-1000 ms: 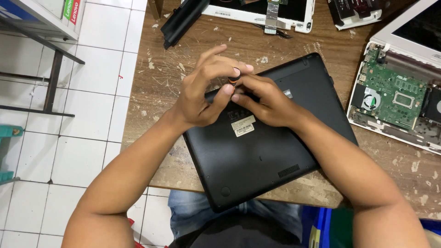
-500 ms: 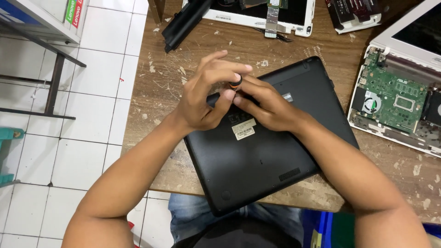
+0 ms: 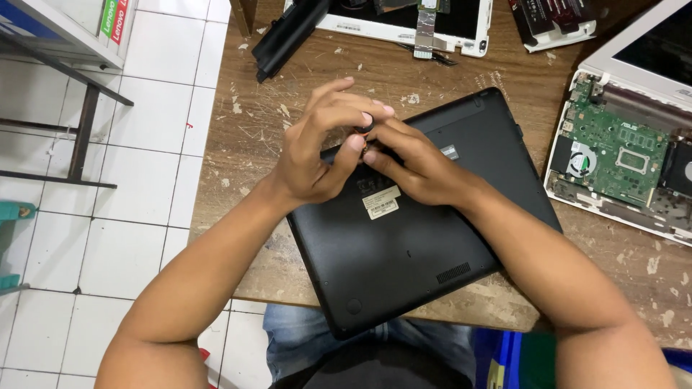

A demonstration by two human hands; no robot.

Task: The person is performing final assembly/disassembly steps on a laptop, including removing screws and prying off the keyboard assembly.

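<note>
Both my hands meet over black laptop (image 3: pixel 425 238), lying bottom-up on bench (image 3: pixel 238 144), long axis running diagonally from near-left corner to far-right. My left hand (image 3: pixel 317 155) curled, thumb and fingers pinching small dark round piece (image 3: pixel 366 126), too small to tell what. My right hand (image 3: pixel 418 169) lies flat on laptop base, fingertips narrow, touching same piece from right. Piece sits directly above base's far-left edge, left hand nearer. White opened laptop (image 3: pixel 620 151) well apart at right.

Matt black plastic laptop base (image 3: pixel 404 266); rough, scarred wooden table (image 3: pixel 245 166).
</note>
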